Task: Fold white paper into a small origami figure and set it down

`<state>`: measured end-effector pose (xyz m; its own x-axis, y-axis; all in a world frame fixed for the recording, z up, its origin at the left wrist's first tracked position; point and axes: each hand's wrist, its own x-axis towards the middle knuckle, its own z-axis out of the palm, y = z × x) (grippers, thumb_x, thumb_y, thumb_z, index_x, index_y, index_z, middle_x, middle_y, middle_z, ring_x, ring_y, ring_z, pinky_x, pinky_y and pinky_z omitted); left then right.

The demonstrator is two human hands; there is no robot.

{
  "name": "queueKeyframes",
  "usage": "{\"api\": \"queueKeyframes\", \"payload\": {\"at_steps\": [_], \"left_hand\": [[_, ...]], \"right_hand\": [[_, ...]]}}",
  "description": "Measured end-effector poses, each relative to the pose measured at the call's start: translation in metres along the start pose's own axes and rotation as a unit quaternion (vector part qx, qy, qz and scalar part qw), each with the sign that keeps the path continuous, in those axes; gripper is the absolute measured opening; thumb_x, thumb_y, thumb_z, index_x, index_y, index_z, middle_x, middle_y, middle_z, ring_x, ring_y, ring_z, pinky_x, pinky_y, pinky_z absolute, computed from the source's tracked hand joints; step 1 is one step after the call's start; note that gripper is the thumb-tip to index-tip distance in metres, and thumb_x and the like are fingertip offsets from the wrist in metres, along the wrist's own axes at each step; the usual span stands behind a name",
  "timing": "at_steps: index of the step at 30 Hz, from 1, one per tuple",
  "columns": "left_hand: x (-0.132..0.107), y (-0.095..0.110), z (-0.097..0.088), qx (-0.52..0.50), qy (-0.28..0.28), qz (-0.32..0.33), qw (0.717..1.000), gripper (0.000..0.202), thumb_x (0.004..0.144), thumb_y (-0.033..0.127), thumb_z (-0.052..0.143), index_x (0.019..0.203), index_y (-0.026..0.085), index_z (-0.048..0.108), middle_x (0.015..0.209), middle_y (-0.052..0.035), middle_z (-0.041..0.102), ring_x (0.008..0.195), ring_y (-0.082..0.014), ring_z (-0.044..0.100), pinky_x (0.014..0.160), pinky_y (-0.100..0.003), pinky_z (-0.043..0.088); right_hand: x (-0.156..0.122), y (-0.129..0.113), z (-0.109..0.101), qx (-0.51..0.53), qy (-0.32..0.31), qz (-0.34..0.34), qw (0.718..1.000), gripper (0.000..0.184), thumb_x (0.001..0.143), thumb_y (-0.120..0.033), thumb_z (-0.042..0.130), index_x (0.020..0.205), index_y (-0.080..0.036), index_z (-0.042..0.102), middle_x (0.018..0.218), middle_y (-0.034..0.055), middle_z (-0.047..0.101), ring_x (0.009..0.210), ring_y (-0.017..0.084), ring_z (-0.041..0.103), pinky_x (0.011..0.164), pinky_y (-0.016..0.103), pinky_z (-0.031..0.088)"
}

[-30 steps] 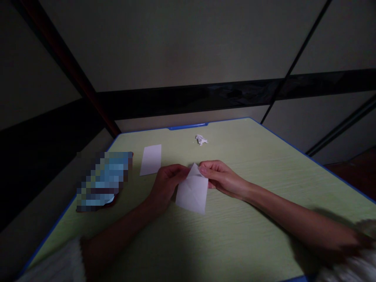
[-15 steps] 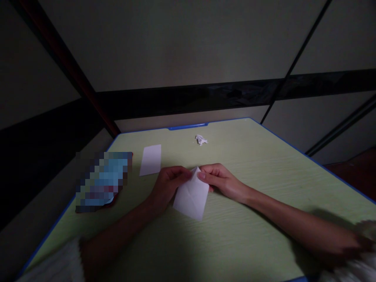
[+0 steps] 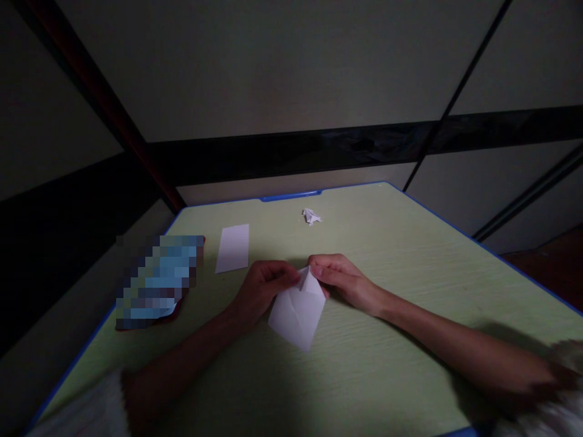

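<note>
Between my two hands is a sheet of white paper [image 3: 298, 317], partly folded, with a small triangular flap at its far end and crease lines across its lower part. My left hand [image 3: 266, 288] pinches the far left edge between thumb and fingers. On the other side, my right hand [image 3: 341, 276] grips the tip of the flap, thumb on top and fingers curled behind. The paper's near corner hangs free above the table. What the fingers do behind the paper is hidden.
A small folded white paper figure [image 3: 311, 216] sits toward the back of the table [image 3: 410, 261]. Left of my hands lies a flat white sheet [image 3: 232, 248]. Farther left is a blurred-out, flat object with a red edge [image 3: 159, 282]. Dark panels stand behind the table.
The paper has turned slightly in my hands, its near corner now lower. The flap at the far end stands out more, and my left thumb has shifted a little right.
</note>
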<state>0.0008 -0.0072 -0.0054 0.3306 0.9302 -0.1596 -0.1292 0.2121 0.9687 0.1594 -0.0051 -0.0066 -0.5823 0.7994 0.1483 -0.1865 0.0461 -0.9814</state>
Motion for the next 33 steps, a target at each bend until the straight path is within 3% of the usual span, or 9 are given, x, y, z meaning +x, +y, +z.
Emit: {"api": "queueKeyframes", "payload": {"at_steps": [6,13,17,22,33], "left_hand": [[-0.0002,0.0001,0.0008,0.018,0.012,0.003,1.0,0.019,0.055,0.028,0.066,0.05,0.012,0.057,0.042,0.0043,0.05,0.037,-0.0042,0.038,0.037,-0.017,0.023],[-0.0015,0.0018,0.0046,0.081,0.091,0.059,0.991,0.018,0.056,0.028,0.063,0.05,0.012,0.057,0.043,0.0047,0.049,0.04,-0.0048,0.037,0.038,-0.017,0.025],[-0.0036,0.0042,0.0065,0.12,0.092,0.07,0.986,0.019,0.057,0.03,0.061,0.05,0.012,0.057,0.044,0.0042,0.049,0.041,-0.0054,0.037,0.038,-0.017,0.024],[-0.0036,0.0038,0.0066,0.122,0.09,0.071,0.986,0.02,0.058,0.03,0.06,0.05,0.013,0.056,0.043,0.005,0.047,0.04,-0.0054,0.036,0.038,-0.018,0.024],[-0.0034,0.003,0.0056,0.11,0.085,0.058,0.989,0.018,0.057,0.027,0.062,0.05,0.012,0.056,0.044,0.0048,0.049,0.041,-0.0049,0.038,0.038,-0.016,0.026]], "right_hand": [[0.0014,-0.0014,0.0012,-0.032,0.024,0.015,0.999,0.027,0.074,-0.027,0.044,0.05,-0.015,0.04,0.044,-0.0061,0.036,0.041,0.005,0.03,0.043,0.021,0.022],[0.0024,-0.0047,0.0026,-0.041,0.05,0.022,0.998,0.029,0.075,-0.035,0.045,0.054,-0.015,0.041,0.044,-0.0066,0.036,0.041,0.005,0.031,0.04,0.02,0.021],[0.0029,-0.0071,0.0044,-0.031,0.052,0.037,0.997,0.024,0.068,-0.029,0.055,0.057,-0.016,0.04,0.044,-0.0085,0.035,0.039,0.003,0.029,0.038,0.018,0.019],[0.0049,-0.005,0.0031,-0.013,0.056,0.052,0.997,0.018,0.067,-0.022,0.054,0.057,-0.015,0.04,0.045,-0.0078,0.04,0.037,0.002,0.033,0.037,0.017,0.021],[0.0048,-0.0036,0.0036,-0.008,0.069,0.053,0.996,0.026,0.07,-0.037,0.054,0.063,-0.014,0.044,0.047,-0.0068,0.042,0.039,0.003,0.035,0.037,0.016,0.025]]}}
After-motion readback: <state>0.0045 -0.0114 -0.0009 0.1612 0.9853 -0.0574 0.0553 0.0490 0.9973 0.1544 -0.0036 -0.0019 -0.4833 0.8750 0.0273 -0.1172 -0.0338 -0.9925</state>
